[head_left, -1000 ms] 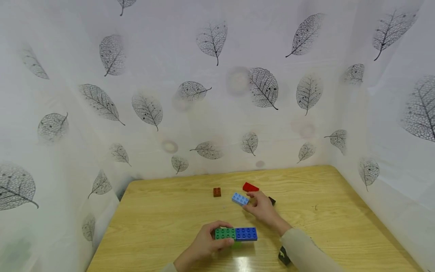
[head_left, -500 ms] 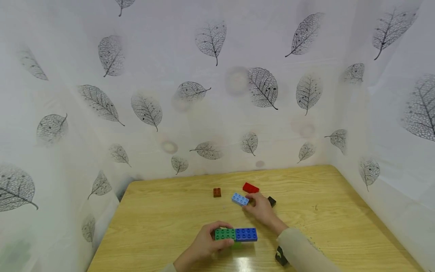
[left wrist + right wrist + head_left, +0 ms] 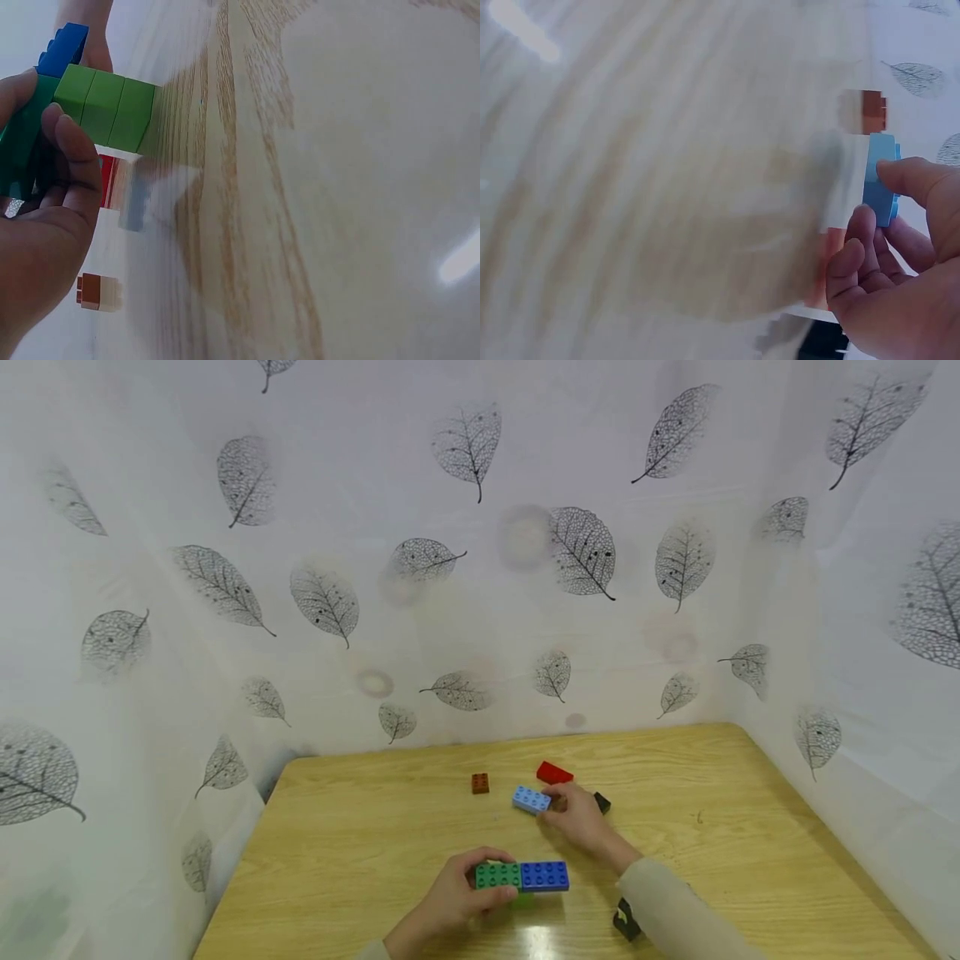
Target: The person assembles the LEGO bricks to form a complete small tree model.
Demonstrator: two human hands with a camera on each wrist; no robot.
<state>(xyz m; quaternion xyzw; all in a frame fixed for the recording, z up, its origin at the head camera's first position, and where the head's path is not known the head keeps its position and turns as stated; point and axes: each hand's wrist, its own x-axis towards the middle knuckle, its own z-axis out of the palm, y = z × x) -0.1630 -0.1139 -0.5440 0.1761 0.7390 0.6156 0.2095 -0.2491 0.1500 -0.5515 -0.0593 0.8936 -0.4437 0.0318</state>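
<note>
My left hand (image 3: 456,892) grips a green toy building brick (image 3: 497,875) between thumb and fingers. End to end with it sits a blue brick (image 3: 545,876), studs up. In the left wrist view a stack of light green bricks (image 3: 105,109) juts down under these two, towards the tabletop. Farther forward, my right hand (image 3: 581,818) pinches the right end of a light blue brick (image 3: 531,799). In the right wrist view the thumb lies against this light blue brick (image 3: 880,184), with the fingers curled at its lower end.
A red sloped brick (image 3: 554,772) lies just behind the right hand, and a small brown brick (image 3: 480,783) to its left. One black brick (image 3: 602,802) is partly hidden by that hand. Another dark piece (image 3: 626,920) lies beside the right sleeve. A leaf-print curtain (image 3: 480,610) surrounds the wooden table (image 3: 337,827).
Both hands stay nearly where they were, still holding the same bricks. The right hand has shifted only slightly around the light blue brick.
</note>
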